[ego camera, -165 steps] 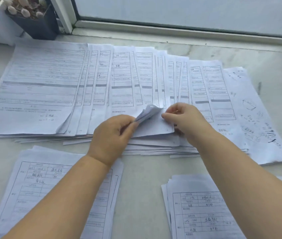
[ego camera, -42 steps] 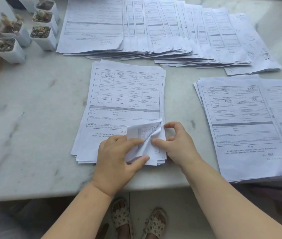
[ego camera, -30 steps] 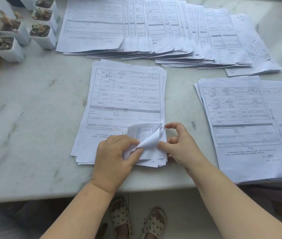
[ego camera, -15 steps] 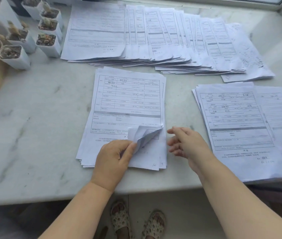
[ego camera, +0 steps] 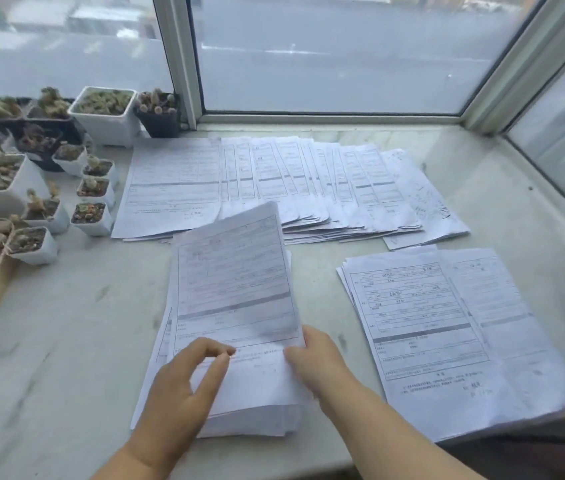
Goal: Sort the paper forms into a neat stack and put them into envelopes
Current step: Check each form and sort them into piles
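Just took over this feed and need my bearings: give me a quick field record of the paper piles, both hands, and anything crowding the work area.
surface: marble sill by a window
fanned row: forms overlapped along the back
near stack: pile under both hands
lifted sheet: top form raised off the near stack
right pile: forms, untouched
left hand: fingers over the near stack
right hand: grips the lifted sheet's edge
clutter: succulent pots at left
envelopes: none visible

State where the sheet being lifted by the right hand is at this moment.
In the head view, the lifted sheet rises above the centre stack, held by the right hand, with the fanned row of forms behind.
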Available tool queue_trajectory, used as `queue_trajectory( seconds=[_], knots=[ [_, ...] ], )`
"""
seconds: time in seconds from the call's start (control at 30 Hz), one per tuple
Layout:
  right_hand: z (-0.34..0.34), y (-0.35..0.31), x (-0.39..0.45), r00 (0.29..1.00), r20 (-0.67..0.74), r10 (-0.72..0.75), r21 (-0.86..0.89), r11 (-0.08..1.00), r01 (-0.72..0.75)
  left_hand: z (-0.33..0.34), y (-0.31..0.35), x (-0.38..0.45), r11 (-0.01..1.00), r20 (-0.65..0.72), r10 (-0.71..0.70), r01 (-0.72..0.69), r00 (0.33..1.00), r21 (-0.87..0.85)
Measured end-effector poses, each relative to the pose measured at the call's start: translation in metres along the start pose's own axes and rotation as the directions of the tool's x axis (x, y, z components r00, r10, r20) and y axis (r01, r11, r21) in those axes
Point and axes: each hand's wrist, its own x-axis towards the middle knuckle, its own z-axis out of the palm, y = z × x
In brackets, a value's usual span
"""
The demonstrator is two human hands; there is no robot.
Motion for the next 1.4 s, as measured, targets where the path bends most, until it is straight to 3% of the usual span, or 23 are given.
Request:
queue_trajectory(
  seconds=[0.17, 0.3, 0.4, 0.57, 0.67, 0.83, 1.0, 1.1, 1.23, 1.4],
  knots=[
    [-0.095, -0.021, 0.033, 0.991, -0.135, -0.001, 0.277, 0.960, 0.039, 0.025, 0.057, 0.061, 0.967, -0.165, 0.242, -0.225, 0.956, 0.115],
    [-0.204, -0.039, 0.087, 0.966, -0.249, 0.065, 0.675, 0.727, 0.125, 0.072, 0.081, 0.114, 0.960, -0.158, 0.261, -0.239, 0.952, 0.148],
    [-0.288, -0.049, 0.134, 0.967, -0.216, 0.134, 0.852, 0.510, 0.120, 0.120, 0.087, 0.152, 0.952, -0.118, 0.240, -0.210, 0.964, 0.224],
    [-0.373, -0.066, 0.195, 0.991, -0.085, 0.105, 0.916, 0.400, 0.036, 0.216, 0.087, 0.218, 0.902, 0.039, 0.195, -0.194, 0.980, 0.386],
    [-0.381, -0.076, 0.228, 0.999, 0.033, 0.036, 0.900, 0.433, -0.045, 0.263, 0.079, 0.257, 0.816, 0.091, 0.139, -0.166, 0.986, 0.554],
    [-0.361, -0.085, 0.258, 0.978, 0.203, -0.045, 0.838, 0.525, -0.150, 0.310, 0.077, 0.295, 0.812, -0.023, -0.004, 0.017, 1.000, 0.584],
    [-0.345, -0.086, 0.280, 0.967, 0.256, 0.010, 0.774, 0.597, -0.211, 0.324, 0.072, 0.304, 0.777, 0.059, -0.038, -0.008, 0.998, 0.630],
    [-0.337, -0.087, 0.288, 0.952, 0.303, -0.043, 0.794, 0.564, -0.227, 0.308, 0.069, 0.310, 0.768, 0.123, 0.010, -0.086, 0.992, 0.634],
    [-0.310, -0.077, 0.296, 0.942, 0.335, -0.027, 0.728, 0.642, -0.240, 0.292, 0.058, 0.309, 0.714, 0.161, 0.069, -0.161, 0.985, 0.681],
    [-0.297, -0.071, 0.300, 0.957, 0.289, -0.032, 0.728, 0.656, -0.198, 0.293, 0.055, 0.304, 0.773, 0.132, 0.035, -0.111, 0.991, 0.625]
  ],
)
